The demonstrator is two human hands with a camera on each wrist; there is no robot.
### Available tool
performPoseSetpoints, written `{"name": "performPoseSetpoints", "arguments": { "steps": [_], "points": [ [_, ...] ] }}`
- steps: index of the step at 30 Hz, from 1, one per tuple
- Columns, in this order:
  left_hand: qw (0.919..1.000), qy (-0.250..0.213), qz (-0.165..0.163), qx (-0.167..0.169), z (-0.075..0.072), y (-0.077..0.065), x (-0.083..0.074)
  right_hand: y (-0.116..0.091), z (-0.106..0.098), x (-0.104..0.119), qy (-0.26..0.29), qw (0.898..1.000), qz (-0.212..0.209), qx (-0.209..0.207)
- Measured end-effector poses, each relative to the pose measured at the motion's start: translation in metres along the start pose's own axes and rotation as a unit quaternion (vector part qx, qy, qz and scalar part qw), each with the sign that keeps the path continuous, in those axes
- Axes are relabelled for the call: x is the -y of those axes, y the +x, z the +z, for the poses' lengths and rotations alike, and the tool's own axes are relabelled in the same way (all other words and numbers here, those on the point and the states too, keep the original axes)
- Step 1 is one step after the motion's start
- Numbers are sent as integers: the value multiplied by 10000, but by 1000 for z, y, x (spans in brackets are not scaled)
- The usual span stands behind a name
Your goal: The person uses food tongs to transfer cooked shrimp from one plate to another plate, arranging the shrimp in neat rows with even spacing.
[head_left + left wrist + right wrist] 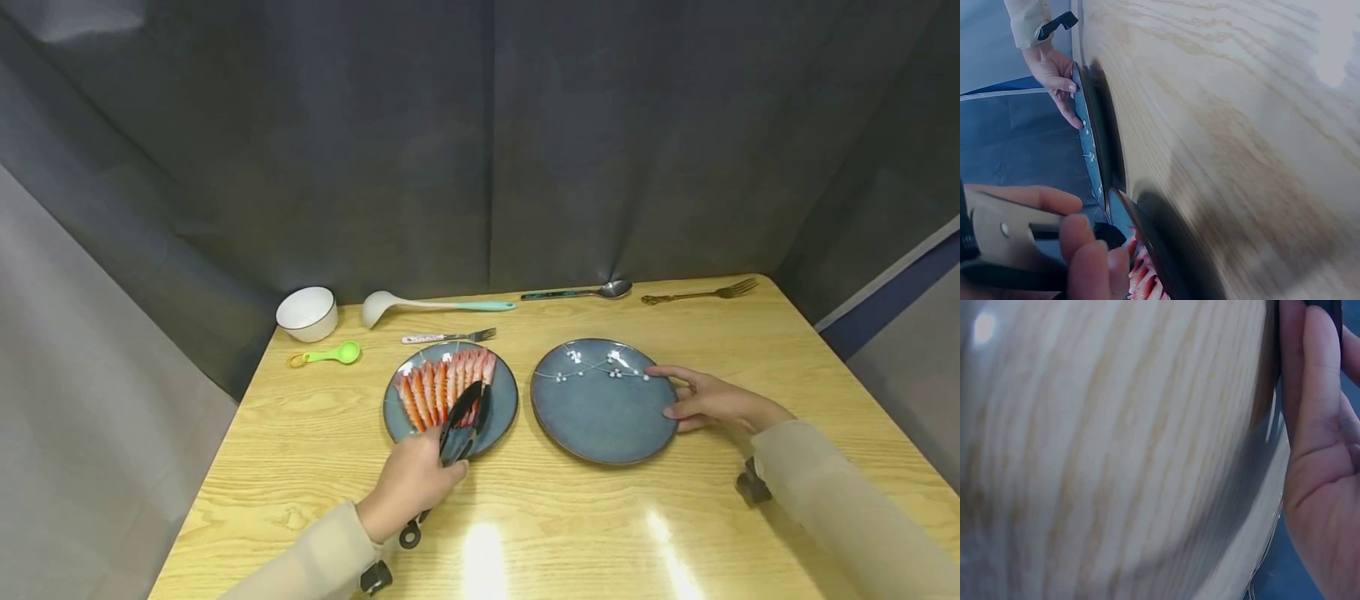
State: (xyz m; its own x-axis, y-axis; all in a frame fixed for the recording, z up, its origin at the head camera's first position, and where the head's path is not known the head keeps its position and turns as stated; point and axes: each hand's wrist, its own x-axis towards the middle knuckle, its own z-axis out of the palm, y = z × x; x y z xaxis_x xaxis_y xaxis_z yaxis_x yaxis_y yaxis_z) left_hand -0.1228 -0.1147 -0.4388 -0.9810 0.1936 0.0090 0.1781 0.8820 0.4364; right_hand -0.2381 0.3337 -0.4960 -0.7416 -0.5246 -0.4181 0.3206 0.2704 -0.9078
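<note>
I have the left hand (412, 482) gripping the tongs (463, 403) over the shrimp (431, 387) on the left plate (504, 408) (contact unclear); a loose squeeze could drop one. Farther out, my right hand (712, 400) pinches the right plate (600, 421), where a careless tug could clash both plates.

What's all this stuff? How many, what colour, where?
Table: 1, yellowish, underneath
Curtains: several, grey, behind
Left plate: 1, blue, middle
Shrimp: several, orange, on left plate
Tongs: 1, black-silver, over shrimp
Right plate: 1, blue, beside it
Bowl: 1, white, back left
Measuring spoon: 1, green, near bowl
Ladle: 1, white-turquoise, beside bowl
Small fork: 1, silver, behind left plate
Spoon: 1, silver, back middle
Large fork: 1, gold, back right
Left hand: 1, gripping tongs
Right hand: 1, right plate's rim
Sleeves: 2, beige, below hands
Wrist cameras: 2, black, cuffs
</note>
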Motion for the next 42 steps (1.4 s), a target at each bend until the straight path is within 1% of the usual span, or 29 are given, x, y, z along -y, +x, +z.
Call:
{"name": "performPoseSetpoints", "arguments": {
  "steps": [6,9,13,16,20,24,27,32,35,39,42],
  "points": [
    [9998,44,-115,150,-3,0,-2,-2,4,2,71,9999,-61,79],
    [9997,-21,-126,201,-5,0,-6,-3,4,1,63,10000,-30,62],
    [9993,-328,-26,204,-8,1,-18,-3,4,3,54,10000,-39,40],
    [9987,-438,70,239,-8,5,-29,-3,3,4,92,9999,-92,80],
    [9979,-526,148,345,-3,14,-44,-2,3,4,133,9997,-142,138],
    [9953,-809,100,528,6,24,-58,-1,2,2,124,9997,-140,150],
    [9924,-1035,59,660,15,29,-64,-1,1,0,117,9998,-131,134],
    [9854,-1444,-103,890,28,32,-69,-1,1,-3,176,9997,-109,115],
    [9818,-1591,-167,1026,33,33,-71,-1,1,-4,195,9997,-103,95],
    [9793,-1663,-217,1133,32,33,-72,-1,0,-5,150,9998,-124,76],
    [9795,-1654,-241,1127,29,34,-73,-1,-1,-6,143,9998,-134,74]
  ]
}}
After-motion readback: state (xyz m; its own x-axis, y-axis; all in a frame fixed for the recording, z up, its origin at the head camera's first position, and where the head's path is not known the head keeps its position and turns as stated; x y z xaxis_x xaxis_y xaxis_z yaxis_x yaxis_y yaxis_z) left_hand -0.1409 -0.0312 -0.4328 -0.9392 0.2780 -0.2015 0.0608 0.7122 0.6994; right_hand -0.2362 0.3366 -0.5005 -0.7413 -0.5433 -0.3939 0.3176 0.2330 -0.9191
